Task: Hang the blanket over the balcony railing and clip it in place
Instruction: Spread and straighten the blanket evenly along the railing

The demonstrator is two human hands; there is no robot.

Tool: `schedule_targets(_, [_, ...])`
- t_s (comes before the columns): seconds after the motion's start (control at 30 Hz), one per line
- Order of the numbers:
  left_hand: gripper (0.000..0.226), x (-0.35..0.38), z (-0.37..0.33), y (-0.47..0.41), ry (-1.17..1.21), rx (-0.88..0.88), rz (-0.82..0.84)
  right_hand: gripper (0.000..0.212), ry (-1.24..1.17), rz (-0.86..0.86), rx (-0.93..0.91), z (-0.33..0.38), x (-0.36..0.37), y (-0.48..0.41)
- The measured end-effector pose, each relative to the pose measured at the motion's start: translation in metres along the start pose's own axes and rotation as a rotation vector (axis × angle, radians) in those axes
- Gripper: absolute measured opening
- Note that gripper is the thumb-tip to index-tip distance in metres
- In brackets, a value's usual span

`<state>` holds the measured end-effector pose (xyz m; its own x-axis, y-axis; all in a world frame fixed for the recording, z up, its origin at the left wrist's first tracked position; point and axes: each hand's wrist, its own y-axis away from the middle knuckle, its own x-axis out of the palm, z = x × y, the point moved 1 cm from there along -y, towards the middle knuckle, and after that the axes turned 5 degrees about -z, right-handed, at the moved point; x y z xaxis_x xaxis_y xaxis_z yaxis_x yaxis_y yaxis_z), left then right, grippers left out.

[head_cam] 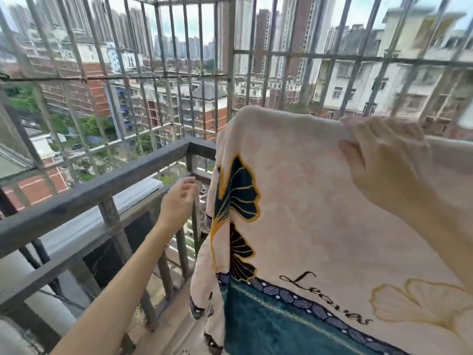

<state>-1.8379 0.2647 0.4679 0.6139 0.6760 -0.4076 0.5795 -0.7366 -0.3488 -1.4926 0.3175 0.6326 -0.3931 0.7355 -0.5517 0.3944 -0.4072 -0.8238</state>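
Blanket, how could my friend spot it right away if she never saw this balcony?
Find the dark balcony railing in front of the grey metal bars and follow it to the right. There the right hand pinches the top edge of a big cream blanket. It is the only soft cloth here, printed with teal and gold fan-shaped leaves and the word Leaves.

- The left hand [179, 201], left of the blanket [307, 213], is showing uncovered, with the left forearm [115, 278] bare all along.
- The right hand [378, 160], at the blanket's top, is showing uncovered, the right forearm [422, 201] bare too.
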Motion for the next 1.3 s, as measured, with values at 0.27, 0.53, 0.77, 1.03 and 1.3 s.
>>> schedule_targets(0.27, [0.028, 0.027, -0.180, 0.014, 0.030, 0.571, -0.338, 0.038, -0.164, -0.037, -0.050, -0.028, -0.022, 0.034])
schedule_targets(0.53, [0.023, 0.097, -0.287, 0.076, -0.024, 1.001, -0.060, 0.033, -0.082, -0.047, 0.053, -0.113, -0.076, 0.081])
schedule_targets(0.77, [0.016, 0.213, -0.365, 0.197, 0.253, 1.109, 0.121, 0.031, 0.009, -0.089, 0.192, -0.219, -0.177, 0.181])
schedule_targets(1.03, [0.017, 0.373, -0.376, 0.404, 0.384, 0.760, 0.712, 0.028, 0.032, 0.055, 0.711, -0.321, -0.269, 0.370])
schedule_targets(1.3, [0.014, 0.480, -0.370, 0.531, 0.297, 0.582, 1.121, 0.026, 0.025, 0.172, 1.071, -0.356, -0.305, 0.537])
